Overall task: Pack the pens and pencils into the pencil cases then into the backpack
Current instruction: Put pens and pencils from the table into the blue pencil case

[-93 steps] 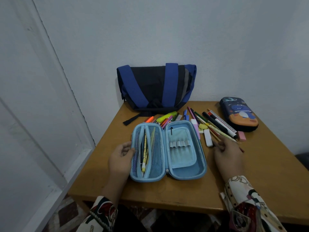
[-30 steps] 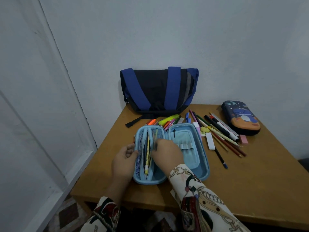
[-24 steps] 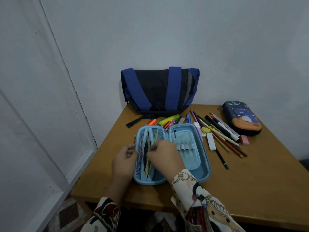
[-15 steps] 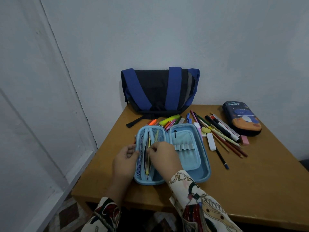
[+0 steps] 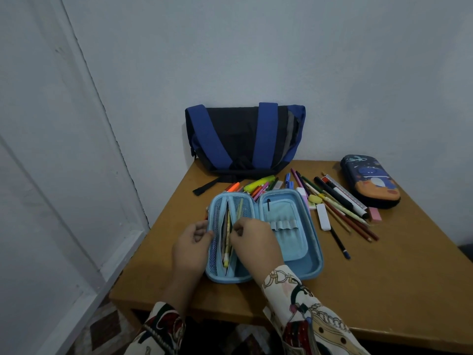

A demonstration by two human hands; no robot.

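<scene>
A light blue pencil case point(image 5: 312, 262) lies open on the wooden table point(image 5: 384, 290). Its left half has a mesh pocket holding several pencils point(image 5: 226, 254). My left hand point(image 5: 190, 248) grips the case's left rim with curled fingers. My right hand point(image 5: 256, 243) reaches across the case and pinches a pencil at the pocket opening. Loose pens and pencils point(image 5: 332, 201) lie fanned out behind and to the right of the case. A black and blue backpack point(image 5: 243, 139) leans against the wall at the back.
A dark blue pencil case point(image 5: 369, 180) with a cartoon print lies shut at the back right. A white eraser point(image 5: 323, 220), a pink eraser point(image 5: 375, 214) and a lone black pen point(image 5: 339, 242) lie right of the open case. The table's left edge borders a white wall.
My right hand came from the loose pile to the mesh pocket with a pencil and has since stayed there, shifting slightly. My left hand kept hold of the case's left rim.
</scene>
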